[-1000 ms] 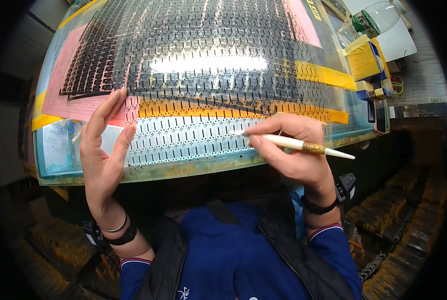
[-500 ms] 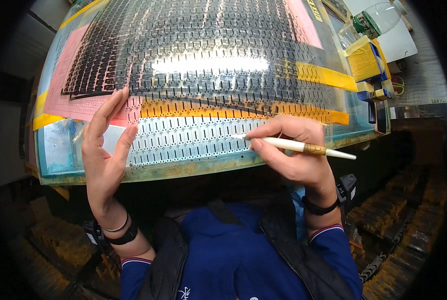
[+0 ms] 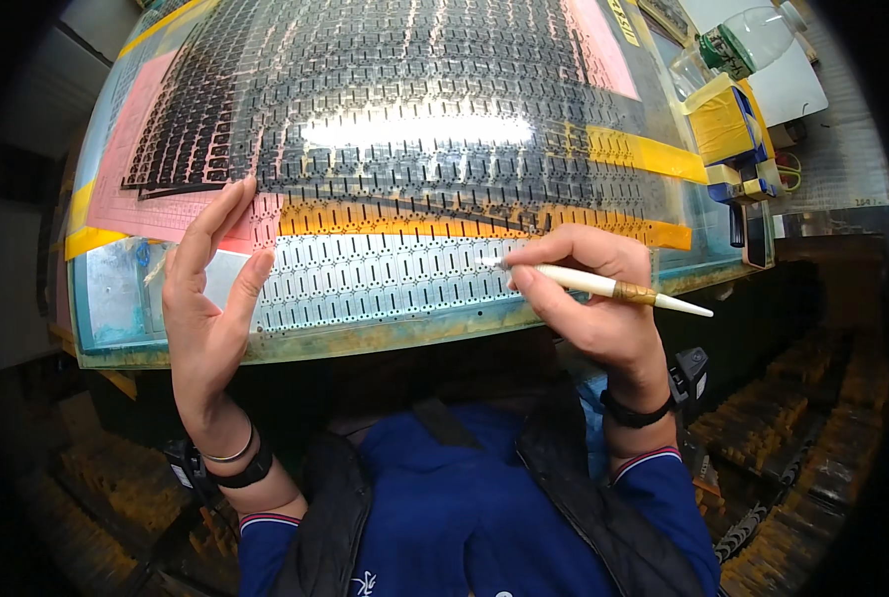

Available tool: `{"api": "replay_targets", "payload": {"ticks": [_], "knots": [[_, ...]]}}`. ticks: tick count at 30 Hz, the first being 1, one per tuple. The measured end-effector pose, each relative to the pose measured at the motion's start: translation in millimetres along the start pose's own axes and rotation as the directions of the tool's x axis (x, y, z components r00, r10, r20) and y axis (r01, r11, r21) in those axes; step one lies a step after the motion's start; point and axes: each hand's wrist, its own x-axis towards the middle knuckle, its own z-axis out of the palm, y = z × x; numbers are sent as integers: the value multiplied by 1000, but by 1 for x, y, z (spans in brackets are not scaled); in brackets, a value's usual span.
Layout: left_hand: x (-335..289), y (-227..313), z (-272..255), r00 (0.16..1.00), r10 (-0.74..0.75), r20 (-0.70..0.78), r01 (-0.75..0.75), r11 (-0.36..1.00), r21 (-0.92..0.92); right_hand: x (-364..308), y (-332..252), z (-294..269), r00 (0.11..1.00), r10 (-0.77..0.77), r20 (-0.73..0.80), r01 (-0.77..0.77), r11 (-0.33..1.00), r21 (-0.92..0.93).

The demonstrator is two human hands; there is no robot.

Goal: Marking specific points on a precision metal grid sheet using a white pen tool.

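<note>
A clear film sheet (image 3: 395, 271) printed with rows of small black shapes lies over the light table's glass, with pink and orange layers beneath its farther part. My left hand (image 3: 208, 289) rests at the sheet's left side, fingers stretched and thumb apart, holding nothing. Between the thumb and fingers of my right hand (image 3: 593, 289) is a slim white pen-like tool (image 3: 589, 282) with a gold-brown band. Its thin, pale tip is at the rows of the near strip, touching or just above them; I cannot tell which. The tool's tapered end points to the right.
Yellow tape (image 3: 653, 156) crosses the sheet's right side. Beyond it stand a yellow and blue block-shaped holder (image 3: 728, 129), a clear plastic bottle (image 3: 748, 42) and scissors with green handles (image 3: 790, 171). A dark phone-like object (image 3: 758, 237) lies at the right table edge (image 3: 385, 336).
My right hand has shifted slightly right and away from me, taking the white tool's tip along the rows. My left hand stays in place.
</note>
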Motion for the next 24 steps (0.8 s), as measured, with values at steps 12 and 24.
{"api": "replay_targets", "payload": {"ticks": [12,24], "knots": [[0,-1,0,1000,0,6,0,1000,10,1,0,1,998,52,25,-53,998,42],[1,-2,0,1000,11,1,-11,1000,3,1,-2,-5,995,4,104,-2,1000,-22]]}}
